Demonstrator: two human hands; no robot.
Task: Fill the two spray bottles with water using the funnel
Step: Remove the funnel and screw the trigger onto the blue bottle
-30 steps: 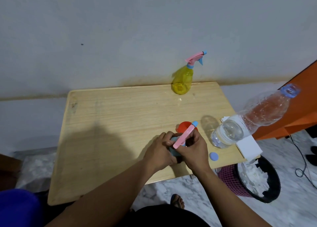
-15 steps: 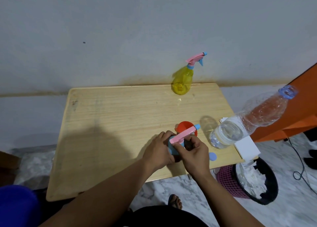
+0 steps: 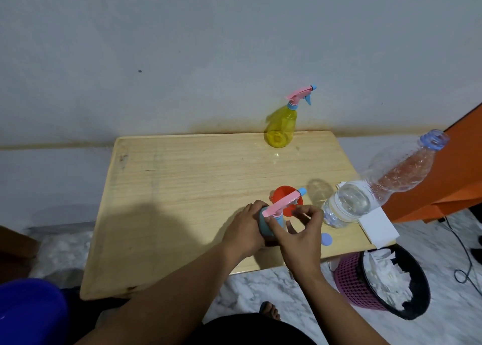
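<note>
Two spray bottles are in view on the pale rectangular wooden table (image 3: 182, 188), listed with the rest from largest to smallest.

Black round waste bin (image 3: 417, 287) with a pink mesh liner sits on the marble floor, off the table's near right corner.

Clear plastic water bottle (image 3: 365, 196), uncapped with a blue neck ring, stands at the table's right edge, part-filled with water in its lower portion. It rests partly on a flat white card (image 3: 378, 224) overhanging that edge.

Yellow translucent spray bottle (image 3: 281, 128), pink and blue trigger head fitted, stands upright at the far edge against the wall, well apart from the hands.

Left hand (image 3: 242, 229): fingers wrapped around the body of the blue spray bottle (image 3: 263, 222), which stands near the table's near right edge.

Right hand (image 3: 302, 232): thumb and forefinger pinched at the bottle's collar below the pink trigger head (image 3: 280, 206); remaining fingers spread loosely apart. Whether the head is fully screwed on, cannot tell.

Red plastic funnel (image 3: 284, 193) sits just beyond the blue bottle, partly hidden by the trigger head.

Small round blue cap (image 3: 326, 239) lies flat just right of the right hand.
</note>
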